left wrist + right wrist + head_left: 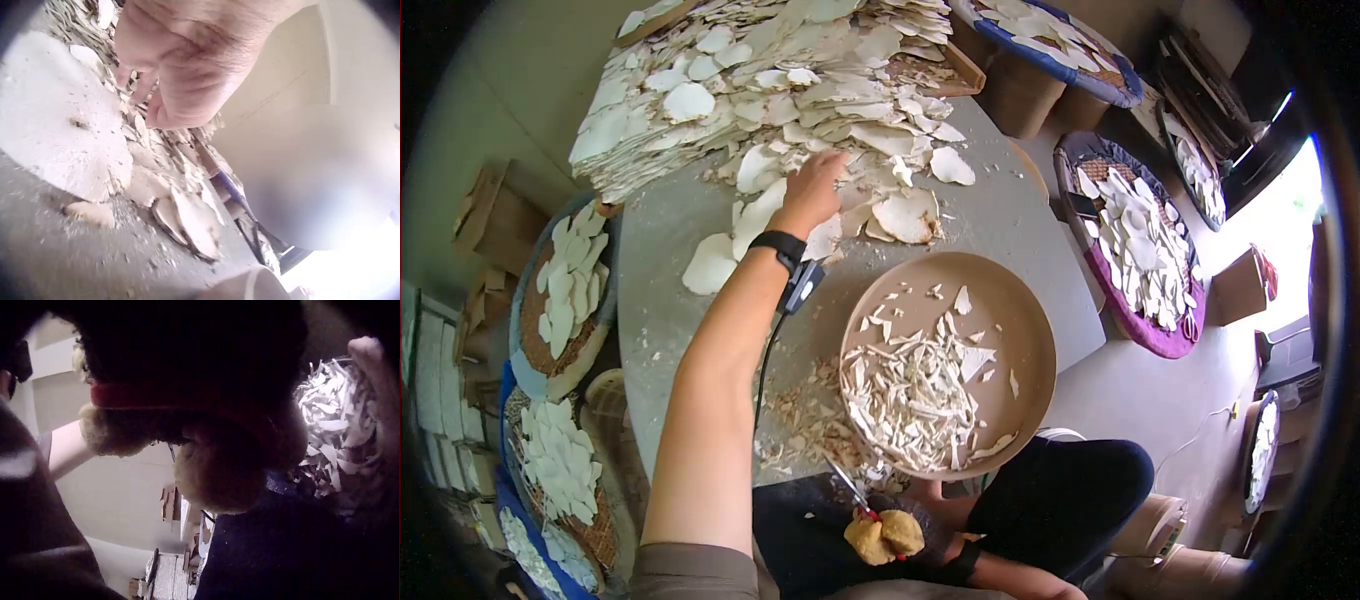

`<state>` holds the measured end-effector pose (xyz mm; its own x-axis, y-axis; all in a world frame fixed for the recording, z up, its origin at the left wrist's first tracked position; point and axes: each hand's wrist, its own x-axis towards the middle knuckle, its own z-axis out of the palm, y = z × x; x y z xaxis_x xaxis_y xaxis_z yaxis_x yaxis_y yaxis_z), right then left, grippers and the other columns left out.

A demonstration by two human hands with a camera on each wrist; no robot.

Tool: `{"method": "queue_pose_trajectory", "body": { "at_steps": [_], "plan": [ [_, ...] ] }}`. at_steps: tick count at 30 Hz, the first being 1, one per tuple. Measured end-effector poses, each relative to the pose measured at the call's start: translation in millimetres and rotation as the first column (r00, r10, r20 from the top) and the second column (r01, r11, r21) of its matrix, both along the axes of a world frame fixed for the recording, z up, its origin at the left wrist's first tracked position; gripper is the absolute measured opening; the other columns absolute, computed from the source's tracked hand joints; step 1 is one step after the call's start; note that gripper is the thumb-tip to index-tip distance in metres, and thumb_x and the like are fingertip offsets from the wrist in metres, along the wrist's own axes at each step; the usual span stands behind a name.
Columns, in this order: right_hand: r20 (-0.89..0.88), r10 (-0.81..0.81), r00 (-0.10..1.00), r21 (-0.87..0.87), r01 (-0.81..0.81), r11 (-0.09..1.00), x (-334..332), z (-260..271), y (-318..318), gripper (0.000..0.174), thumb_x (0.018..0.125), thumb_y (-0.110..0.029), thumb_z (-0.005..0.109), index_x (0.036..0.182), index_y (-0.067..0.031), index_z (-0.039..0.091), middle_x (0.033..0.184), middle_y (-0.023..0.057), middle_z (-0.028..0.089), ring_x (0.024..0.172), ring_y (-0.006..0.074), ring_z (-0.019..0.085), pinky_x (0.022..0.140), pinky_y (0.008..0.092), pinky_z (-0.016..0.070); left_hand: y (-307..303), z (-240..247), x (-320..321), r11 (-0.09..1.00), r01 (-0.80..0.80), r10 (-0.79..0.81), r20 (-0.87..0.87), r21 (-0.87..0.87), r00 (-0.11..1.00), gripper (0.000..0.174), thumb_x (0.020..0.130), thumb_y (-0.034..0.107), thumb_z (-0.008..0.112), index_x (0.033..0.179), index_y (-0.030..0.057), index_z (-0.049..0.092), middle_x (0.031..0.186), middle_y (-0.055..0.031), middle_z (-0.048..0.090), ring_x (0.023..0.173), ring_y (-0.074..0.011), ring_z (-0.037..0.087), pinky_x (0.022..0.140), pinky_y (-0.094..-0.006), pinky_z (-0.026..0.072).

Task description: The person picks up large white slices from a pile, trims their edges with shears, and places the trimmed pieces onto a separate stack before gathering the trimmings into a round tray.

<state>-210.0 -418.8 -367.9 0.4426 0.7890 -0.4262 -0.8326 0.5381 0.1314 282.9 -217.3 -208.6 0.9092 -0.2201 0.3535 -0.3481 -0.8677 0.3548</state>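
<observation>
My left hand [812, 193] reaches over the front of a large pile of thin white slices [730, 110], its fingertips down among the loose pieces. In the left wrist view the fingers of the left hand [187, 69] bend loosely toward the pile, with a broad white slice [69, 119] beside them. At my lap the right hand [890, 532], in a dark glove with yellow padded fingertips, grips red-handled scissors [847, 484]. Their blade points up and left, near the rim of a round tan basin [1025, 370] of cut white strips [915, 390]. The right wrist view is mostly dark.
Crumbs and chips [810, 415] litter the grey table [670, 330] left of the basin. Round trays of white slices stand around: one with a purple rim [1145, 335] at right, one blue-rimmed [1135, 85] at back, others [525, 300] at left. My knee [1100, 480] sits below the basin.
</observation>
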Motion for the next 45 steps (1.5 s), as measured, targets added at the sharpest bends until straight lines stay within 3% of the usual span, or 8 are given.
{"method": "queue_pose_trajectory", "body": {
  "at_steps": [13,15,18,23,25,28,39,45],
  "plan": [
    [0.276,-0.181,0.944,0.12,0.152,0.981,20.6,90.5,18.0,0.028,0.095,-0.013,0.045,0.12,-0.0033,0.041,0.108,0.0051,0.05,0.101,0.0112,0.05,0.091,0.0234,0.0405,64.8,1.0,-104.8,0.959,0.278,-0.283,-0.11,-0.062,0.953,0.031,0.077,-0.001,0.053,0.104,0.0098,0.063,0.109,-0.0094,0.061,0.107,-0.0298,0.054,0.098,-0.0378,0.038],
    [-0.498,0.093,0.862,0.534,0.22,0.816,-7.1,13.3,16.0,0.029,0.094,-0.015,0.047,0.119,-0.0018,0.04,0.107,0.0047,0.049,0.101,0.0117,0.051,0.092,0.0241,0.0407,71.2,6.3,-121.6,0.964,0.189,-0.219,-0.153,-0.189,0.964,0.024,0.082,0.001,0.052,0.104,0.0025,0.061,0.105,-0.0098,0.064,0.099,-0.025,0.06,0.091,-0.0354,0.0434],
    [-0.545,0.029,0.838,0.511,0.304,0.804,8.5,72.4,19.7,0.03,0.094,-0.015,0.046,0.12,0.0003,0.039,0.106,0.0053,0.051,0.1,0.013,0.051,0.091,0.0263,0.0422,75.6,13.6,-144.1,0.837,-0.032,-0.153,-0.29,-0.546,0.945,0.023,0.087,0.005,0.051,0.108,-0.0018,0.057,0.1,-0.0122,0.065,0.091,-0.0218,0.064,0.078,-0.0323,0.0503],
    [0.239,0.007,0.971,0.4,-0.105,0.911,25.3,73.8,15.7,0.058,0.091,-0.044,0.045,0.12,0.0057,0.043,0.114,0.0152,0.053,0.103,0.0233,0.054,0.092,0.0332,0.0438,82.9,54.4,-192.6,0.576,-0.323,-0.289,-0.556,-0.751,0.779,0.031,0.09,0.01,0.05,0.119,-0.0016,0.049,0.095,-0.0125,0.064,0.084,-0.02,0.066,0.064,-0.025,0.0522],
    [-0.054,0.071,0.996,0.468,-0.037,0.883,6.8,42.9,14.4,0.076,0.082,-0.06,0.051,0.123,0.0027,0.039,0.113,0.0138,0.049,0.109,0.0211,0.049,0.096,0.0317,0.041,93.7,66.6,-205.7,0.688,-0.334,-0.384,-0.713,-0.645,0.587,0.03,0.088,0.011,0.052,0.116,-0.0016,0.052,0.094,-0.0114,0.064,0.08,-0.0186,0.066,0.064,-0.025,0.0522],
    [0.337,0.029,0.941,0.068,-0.055,0.996,10.4,70.2,14.6,0.04,0.093,-0.026,0.051,0.12,0.0025,0.047,0.115,0.0138,0.055,0.105,0.0217,0.055,0.093,0.0331,0.0439,93.1,83.8,-222.3,0.867,-0.101,-0.438,-0.843,-0.488,0.312,0.024,0.085,0.012,0.057,0.105,-0.0002,0.061,0.091,-0.0078,0.065,0.078,-0.0141,0.063,0.066,-0.024,0.0519],
    [0.117,0.031,0.993,-0.072,-0.022,0.997,15.5,42.7,9.3,0.029,0.096,-0.016,0.04,0.117,0.0025,0.046,0.111,0.011,0.054,0.099,0.0182,0.056,0.09,0.0297,0.0458,-7.2,-7.5,-123.4,0.944,0.218,-0.247,0.091,0.248,0.965,0.035,0.072,-0.001,0.051,0.107,0.0019,0.06,0.119,-0.0193,0.054,0.11,-0.0295,0.052,0.089,-0.0363,0.0441],
    [0.006,0.02,1.0,0.076,-0.021,0.997,12.4,49.7,9.2,0.03,0.098,-0.018,0.036,0.115,0.0035,0.046,0.107,0.0122,0.055,0.096,0.0195,0.056,0.088,0.0298,0.0468,8.1,3.5,-128.5,0.97,0.041,-0.084,-0.171,-0.24,0.982,0.026,0.079,0.002,0.055,0.105,0.0019,0.059,0.084,-0.0118,0.066,0.072,-0.0276,0.064,0.064,-0.0359,0.0507]
  ]
}}
